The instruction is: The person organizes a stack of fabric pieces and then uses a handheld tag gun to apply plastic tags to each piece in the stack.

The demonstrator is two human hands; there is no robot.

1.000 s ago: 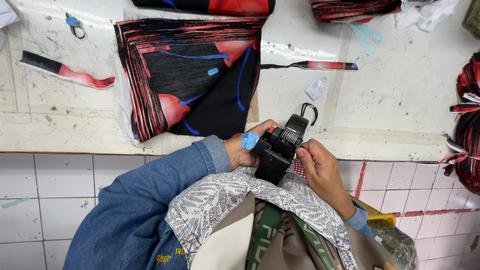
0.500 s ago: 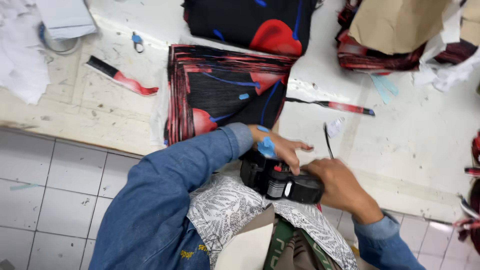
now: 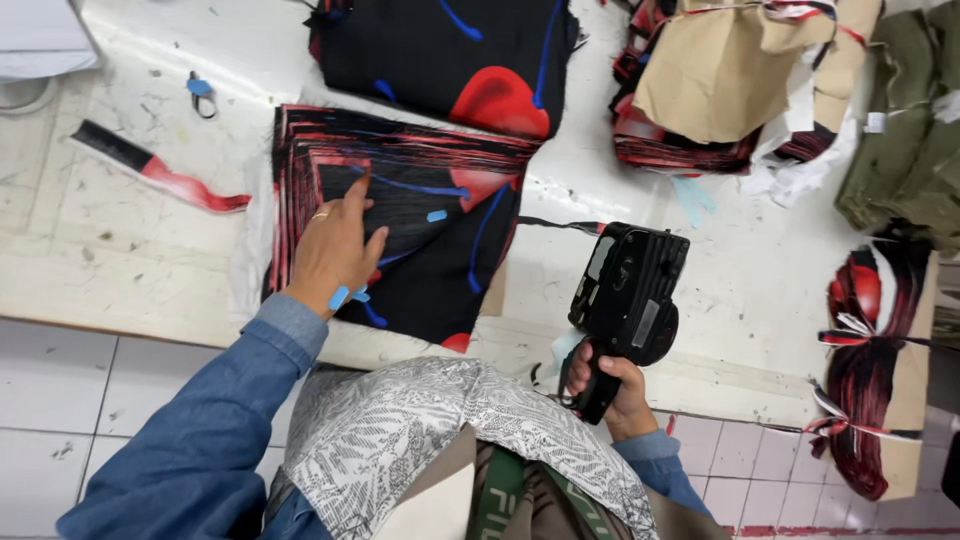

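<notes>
The two hands have come apart. A moment ago both were bunched together around the black labelling gun, close to the body; now the left hand (image 3: 335,250) has left it and lies flat, fingers spread, on top of the stack of cut cloth pieces (image 3: 400,215), black with red and blue shapes, which sits on the white table (image 3: 600,190) just beyond the near edge. A small blue sticker clings to the wrist side of that hand, and another blue sticker (image 3: 437,216) sits on the top piece, a little to the right of the fingers.

The right hand (image 3: 610,385) alone now carries the labelling gun (image 3: 630,295), fist closed round its grip, holding it up in the air to the right of the stack, apart from the cloth. To my eye the fiddling with the gun is over and the attention has gone to the stack itself.

Further back lies a larger piece of the same printed cloth (image 3: 450,60). To the far left are a loose red and black strip (image 3: 160,170) and a little pair of snips (image 3: 202,93); tied bundles (image 3: 870,390) sit off to the right.
</notes>
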